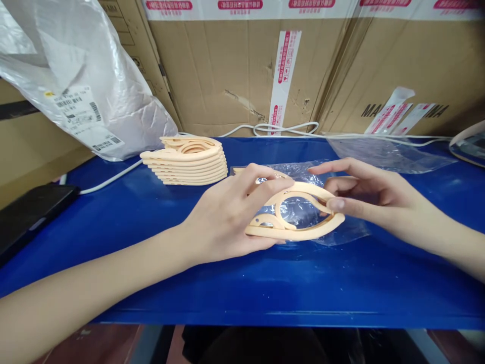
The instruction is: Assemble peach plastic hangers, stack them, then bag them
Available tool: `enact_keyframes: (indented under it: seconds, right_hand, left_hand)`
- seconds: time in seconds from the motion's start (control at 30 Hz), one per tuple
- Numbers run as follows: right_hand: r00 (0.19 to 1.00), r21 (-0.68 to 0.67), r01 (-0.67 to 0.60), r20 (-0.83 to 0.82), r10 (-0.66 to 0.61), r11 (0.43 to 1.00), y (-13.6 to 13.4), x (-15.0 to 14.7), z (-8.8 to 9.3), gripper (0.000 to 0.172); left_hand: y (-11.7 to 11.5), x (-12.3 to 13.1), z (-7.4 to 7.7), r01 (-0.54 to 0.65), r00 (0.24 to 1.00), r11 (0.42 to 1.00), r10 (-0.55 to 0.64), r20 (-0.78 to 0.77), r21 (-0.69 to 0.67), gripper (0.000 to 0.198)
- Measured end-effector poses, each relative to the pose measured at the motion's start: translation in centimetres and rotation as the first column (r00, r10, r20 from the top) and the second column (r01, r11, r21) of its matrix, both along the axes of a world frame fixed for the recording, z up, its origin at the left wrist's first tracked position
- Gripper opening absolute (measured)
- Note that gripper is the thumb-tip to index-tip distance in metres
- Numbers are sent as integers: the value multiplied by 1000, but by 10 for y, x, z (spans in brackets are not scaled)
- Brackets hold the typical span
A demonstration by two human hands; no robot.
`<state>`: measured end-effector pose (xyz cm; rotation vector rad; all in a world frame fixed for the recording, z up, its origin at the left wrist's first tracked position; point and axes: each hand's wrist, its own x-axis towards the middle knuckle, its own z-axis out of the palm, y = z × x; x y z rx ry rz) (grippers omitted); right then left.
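Observation:
A peach plastic folding clothes hanger (303, 233), folded up, is held over the blue table. My left hand (231, 217) grips its left end, fingers over the top edge. At the hanger's right end, the thumb and a finger of my right hand (371, 194) pinch it, while the index finger is stretched out above. Beneath and behind lies a clear plastic bag (344, 232), partly covered by the hanger and my hands. Another peach piece (239, 171) shows just behind my left hand, mostly hidden. Further left stands a neat stack of matching folded hangers (189, 169).
Large cardboard boxes (227, 65) line the back of the blue table (242, 288). A wrapped white parcel (113, 101) leans at the back left, near a black phone-like device (38, 212). A white cable (280, 129) runs along the back; another clear bag (390, 151) lies right.

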<state>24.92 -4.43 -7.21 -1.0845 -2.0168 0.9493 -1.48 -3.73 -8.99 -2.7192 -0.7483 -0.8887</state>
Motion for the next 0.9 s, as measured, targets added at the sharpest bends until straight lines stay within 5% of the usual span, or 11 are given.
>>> enact_keyframes:
  seconds: [0.37, 0.9]
  right_hand:
    - [998, -108, 38, -48, -44, 993, 14, 5, -3, 43]
    - [997, -224, 23, -68, -39, 974, 18, 6, -4, 43]
  left_hand:
    - [19, -8, -4, 34, 996, 986, -46, -71, -161, 84]
    - [18, -8, -5, -21, 985, 985, -9, -170, -170, 75]
